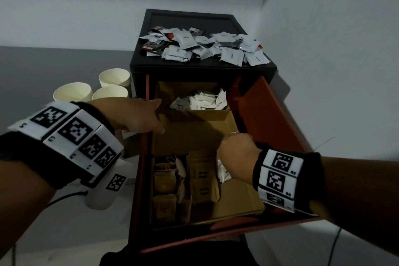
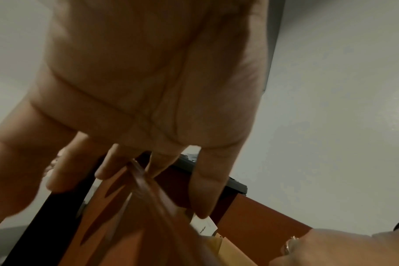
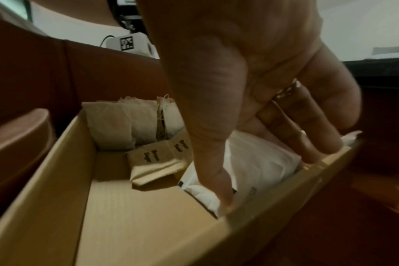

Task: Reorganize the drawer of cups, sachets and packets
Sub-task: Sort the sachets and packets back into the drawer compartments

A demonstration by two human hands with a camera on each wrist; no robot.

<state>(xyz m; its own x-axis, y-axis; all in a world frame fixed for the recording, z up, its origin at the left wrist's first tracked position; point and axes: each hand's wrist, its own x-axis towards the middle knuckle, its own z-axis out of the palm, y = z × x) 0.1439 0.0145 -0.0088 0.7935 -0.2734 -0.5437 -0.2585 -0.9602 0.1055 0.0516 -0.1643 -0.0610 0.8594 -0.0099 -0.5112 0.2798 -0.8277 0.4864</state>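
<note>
An orange drawer [image 1: 278,119] stands pulled out of a black cabinet, with cardboard boxes inside. My left hand [image 1: 149,116] reaches over the drawer's left wall beside the bare middle box [image 1: 194,134], fingers [image 2: 205,189] straight; one tip is near a white sachet [image 2: 205,227]. My right hand [image 1: 235,144] is at the front box's far wall [image 3: 262,216], pinching a white sachet [image 3: 251,162] between thumb and fingers. The front box also holds tea bags [image 1: 166,181] and brown sachets [image 1: 203,179]. More white sachets [image 1: 200,101] fill the back box.
A loose heap of white and dark sachets [image 1: 205,47] covers the cabinet top. Paper cups [image 1: 73,93] stand in stacks on the floor left of the cabinet. A wall runs close along the right. Cables trail from both wrists.
</note>
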